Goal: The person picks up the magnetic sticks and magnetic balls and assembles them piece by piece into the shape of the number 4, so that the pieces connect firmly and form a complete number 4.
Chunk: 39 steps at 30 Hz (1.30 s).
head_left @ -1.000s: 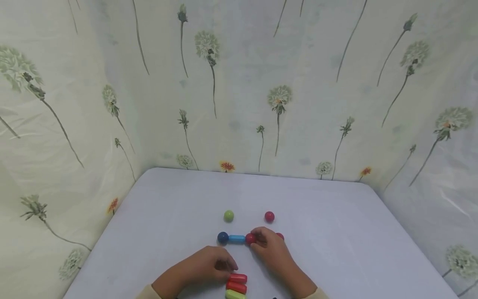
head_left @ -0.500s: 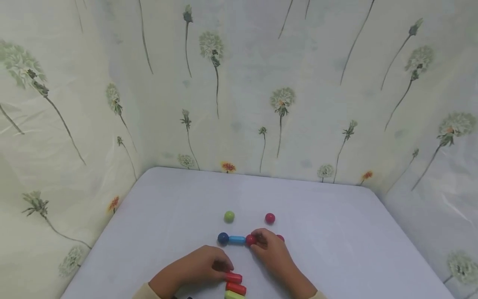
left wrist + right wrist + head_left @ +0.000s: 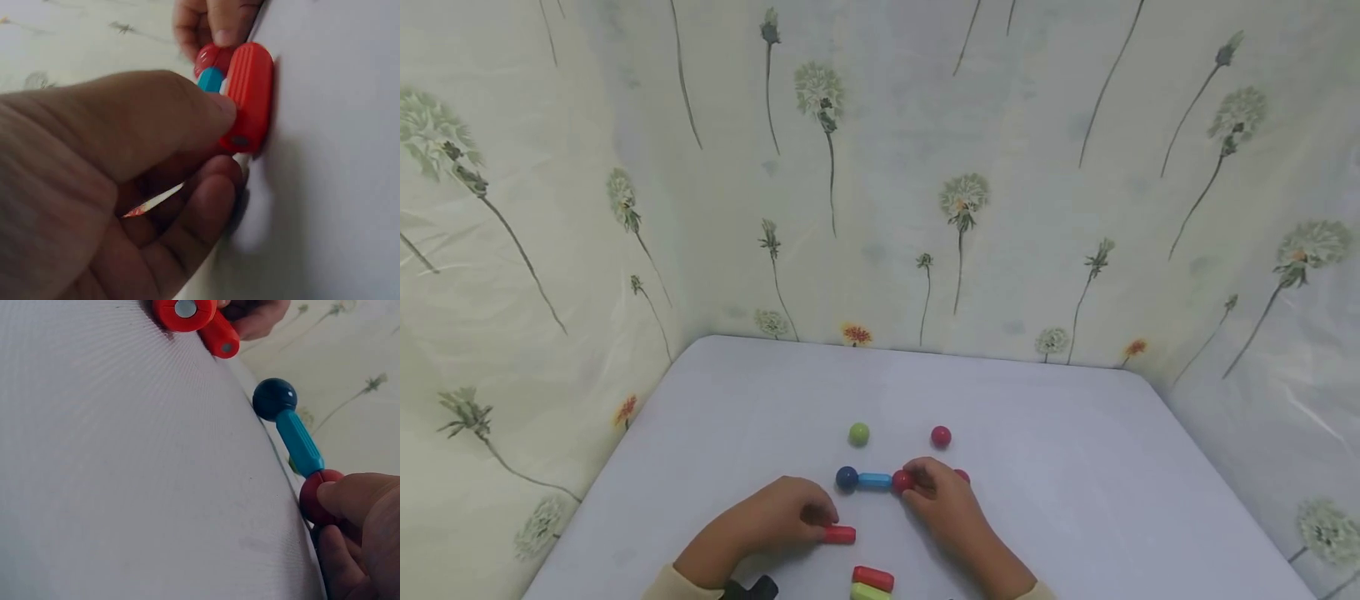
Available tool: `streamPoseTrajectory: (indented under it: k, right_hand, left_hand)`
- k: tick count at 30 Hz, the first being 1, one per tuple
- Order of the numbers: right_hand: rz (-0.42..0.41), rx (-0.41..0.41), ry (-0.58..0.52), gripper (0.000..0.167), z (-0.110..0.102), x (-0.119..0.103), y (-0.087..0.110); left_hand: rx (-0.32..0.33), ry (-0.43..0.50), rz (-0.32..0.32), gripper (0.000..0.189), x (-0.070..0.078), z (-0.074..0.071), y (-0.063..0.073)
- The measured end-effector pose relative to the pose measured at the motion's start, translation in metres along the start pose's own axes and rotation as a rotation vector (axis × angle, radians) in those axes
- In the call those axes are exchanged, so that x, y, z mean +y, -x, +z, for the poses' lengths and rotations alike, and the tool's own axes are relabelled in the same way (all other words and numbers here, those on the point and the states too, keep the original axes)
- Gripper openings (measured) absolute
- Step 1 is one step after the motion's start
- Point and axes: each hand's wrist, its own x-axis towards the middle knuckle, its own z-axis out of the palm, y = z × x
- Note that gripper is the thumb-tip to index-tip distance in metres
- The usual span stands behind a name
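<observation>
Pinching red stick (image 3: 838,535), left hand (image 3: 775,521); right hand (image 3: 943,500) gripping red ball (image 3: 902,481) (table-level).

Ribbed plastic red rod (image 3: 250,94); glossy blue ball (image 3: 274,398).

At the bottom edge of the head view we saw the green stick (image 3: 871,592) cut off, and the right hand (image 3: 951,508) hid most of a red ball (image 3: 962,475).
</observation>
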Motion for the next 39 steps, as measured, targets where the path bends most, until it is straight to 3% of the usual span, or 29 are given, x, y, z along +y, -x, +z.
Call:
streamPoseTrajectory:
  k: [9,13,24,30,34,39]
  right_hand:
    - [0.003,-0.007,-0.012,0.032,-0.001,-0.001,0.001]
    - [0.009,-0.019,-0.021,0.032,-0.001,-0.001,0.001]
    - [0.015,-0.007,-0.011,0.032,0.000,-0.001,0.000]
    - [0.007,-0.002,-0.015,0.032,0.000,0.000,-0.001]
    - [-0.004,-0.008,-0.022,0.031,-0.001,0.000,-0.001]
    - [0.001,-0.017,-0.020,0.031,-0.002,0.000,0.002]
  left_hand:
    - [0.091,0.001,-0.027,0.018,-0.014,-0.011,0.005]
    - [0.146,0.020,-0.068,0.015,-0.020,-0.013,0.005]
    - [0.322,-0.014,-0.163,0.015,-0.029,-0.009,-0.012]
    - [0.417,0.040,-0.223,0.015,-0.025,-0.004,-0.021]
    - [0.416,0.094,-0.250,0.019,-0.024,-0.004,-0.020]
    - [0.340,0.140,-0.195,0.028,-0.028,-0.016,-0.016]
